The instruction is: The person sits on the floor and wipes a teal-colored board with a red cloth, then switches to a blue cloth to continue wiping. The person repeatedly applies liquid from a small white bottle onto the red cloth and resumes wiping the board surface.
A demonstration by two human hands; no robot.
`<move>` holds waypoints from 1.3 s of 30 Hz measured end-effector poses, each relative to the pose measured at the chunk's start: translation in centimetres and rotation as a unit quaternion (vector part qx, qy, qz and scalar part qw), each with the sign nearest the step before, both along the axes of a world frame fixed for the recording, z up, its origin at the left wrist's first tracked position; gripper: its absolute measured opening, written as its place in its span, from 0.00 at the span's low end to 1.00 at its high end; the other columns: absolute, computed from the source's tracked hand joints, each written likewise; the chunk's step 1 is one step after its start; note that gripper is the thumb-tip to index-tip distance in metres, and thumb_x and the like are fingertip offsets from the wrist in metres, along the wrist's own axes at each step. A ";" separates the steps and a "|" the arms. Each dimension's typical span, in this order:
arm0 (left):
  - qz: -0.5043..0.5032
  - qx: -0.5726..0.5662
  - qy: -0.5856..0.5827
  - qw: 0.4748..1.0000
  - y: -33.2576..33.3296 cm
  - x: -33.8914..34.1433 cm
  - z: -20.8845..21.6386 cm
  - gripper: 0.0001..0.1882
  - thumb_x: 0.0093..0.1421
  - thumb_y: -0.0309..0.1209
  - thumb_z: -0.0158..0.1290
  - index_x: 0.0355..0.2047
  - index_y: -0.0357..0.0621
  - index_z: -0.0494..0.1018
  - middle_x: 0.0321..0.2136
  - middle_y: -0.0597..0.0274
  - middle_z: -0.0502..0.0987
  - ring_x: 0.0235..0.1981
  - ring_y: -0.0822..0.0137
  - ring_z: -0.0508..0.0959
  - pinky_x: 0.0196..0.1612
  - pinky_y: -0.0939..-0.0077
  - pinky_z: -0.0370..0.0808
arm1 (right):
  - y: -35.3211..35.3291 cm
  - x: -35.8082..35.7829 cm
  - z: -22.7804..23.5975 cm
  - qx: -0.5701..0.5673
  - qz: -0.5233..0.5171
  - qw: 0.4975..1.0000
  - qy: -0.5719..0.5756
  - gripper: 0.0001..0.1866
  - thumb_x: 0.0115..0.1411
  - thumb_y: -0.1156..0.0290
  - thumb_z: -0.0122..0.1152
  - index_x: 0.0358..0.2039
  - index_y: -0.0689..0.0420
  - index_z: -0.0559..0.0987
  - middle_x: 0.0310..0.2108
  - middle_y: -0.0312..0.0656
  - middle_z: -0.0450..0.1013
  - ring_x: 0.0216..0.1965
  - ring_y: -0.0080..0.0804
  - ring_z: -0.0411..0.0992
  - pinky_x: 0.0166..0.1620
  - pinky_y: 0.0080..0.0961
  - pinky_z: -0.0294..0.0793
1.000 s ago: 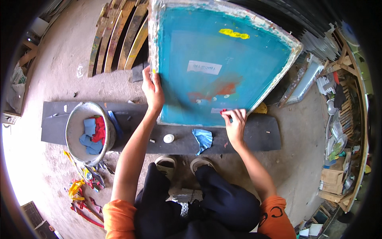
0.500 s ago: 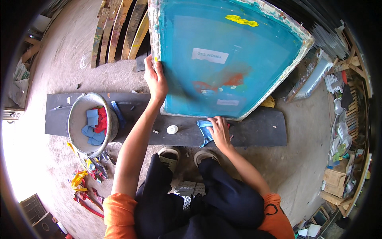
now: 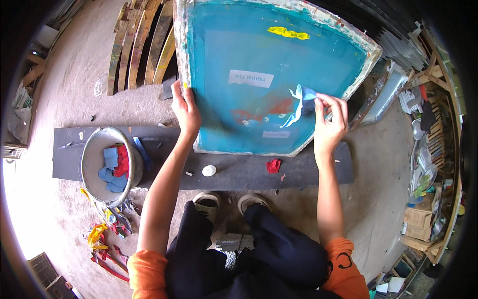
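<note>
A large screen printing frame [image 3: 209, 55] with teal mesh and a paint-crusted border leans upright on a dark board [image 3: 239, 177]. My left hand [image 3: 186, 110] grips its left edge, fingers wrapped round the border. In front of the mesh my right hand [image 3: 331, 119] is raised, pinching a blue cloth scrap [image 3: 300, 105] that dangles from the fingers. The mesh bears a yellow streak [image 3: 289, 33], pale stencil patches and a reddish smear [image 3: 279, 106]. On the board below lie a red cloth scrap [image 3: 273, 166] and a small white round container [image 3: 209, 171].
A bucket [image 3: 134, 169] with blue and red cloth pieces stands at the board's left. Coloured scraps [image 3: 97, 236] litter the floor beside it. Curved wooden slats [image 3: 142, 45] lean at the back left. Another frame [image 3: 383, 102] and piled clutter line the right side.
My right hand has lifted the blue cloth off the board and raised it before the mesh, uncovering the red scrap. My left hand keeps its hold on the frame.
</note>
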State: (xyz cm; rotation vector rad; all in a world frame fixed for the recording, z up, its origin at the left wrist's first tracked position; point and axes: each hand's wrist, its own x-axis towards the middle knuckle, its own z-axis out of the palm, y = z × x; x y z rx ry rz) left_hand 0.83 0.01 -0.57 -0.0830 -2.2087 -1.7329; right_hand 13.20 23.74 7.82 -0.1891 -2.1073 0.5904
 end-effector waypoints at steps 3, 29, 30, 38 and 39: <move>-0.016 0.007 -0.018 1.000 0.2 0.2 0.3 0.29 0.64 0.43 0.35 0.54 0.27 0.54 0.42 0.39 0.69 0.42 0.55 0.70 0.47 0.69 0.64 | -0.3 -2.0 -0.6 0.036 -0.032 0.995 0.089 0.07 0.47 0.82 0.61 0.29 0.59 0.77 0.29 0.38 0.71 0.31 0.32 0.70 0.34 0.26 0.69; 0.002 -0.017 -0.040 0.999 -0.2 0.2 -0.2 0.30 0.64 0.43 0.34 0.55 0.26 0.52 0.44 0.38 0.67 0.45 0.54 0.69 0.49 0.69 0.63 | -2.5 -3.6 -7.8 0.424 0.126 0.882 -0.161 0.31 0.59 0.63 0.43 0.62 0.46 0.48 0.64 0.28 0.40 0.64 0.21 0.39 0.65 0.29 0.32; 0.006 -0.007 0.008 1.000 0.0 0.0 -0.3 0.25 0.64 0.41 0.35 0.51 0.30 0.56 0.36 0.45 0.66 0.36 0.59 0.67 0.41 0.71 0.63 | -3.2 -3.8 -9.3 0.383 0.100 0.909 -0.134 0.31 0.59 0.64 0.45 0.62 0.47 0.49 0.64 0.29 0.41 0.64 0.23 0.40 0.65 0.29 0.33; -0.001 -0.007 -0.013 1.000 -0.5 0.3 -0.2 0.29 0.64 0.42 0.34 0.55 0.26 0.53 0.47 0.37 0.66 0.46 0.53 0.68 0.50 0.69 0.62 | 0.3 -4.4 -7.8 0.498 0.179 0.843 -0.098 0.28 0.58 0.74 0.42 0.60 0.53 0.54 0.63 0.37 0.46 0.64 0.30 0.44 0.64 0.32 0.41; 0.004 -0.008 -0.019 1.000 -0.3 0.4 0.1 0.29 0.64 0.42 0.34 0.55 0.26 0.53 0.47 0.37 0.66 0.46 0.52 0.68 0.50 0.69 0.62 | 1.4 -4.5 -5.6 0.431 0.119 0.891 -0.075 0.29 0.57 0.75 0.45 0.60 0.54 0.55 0.63 0.39 0.47 0.64 0.33 0.44 0.64 0.35 0.42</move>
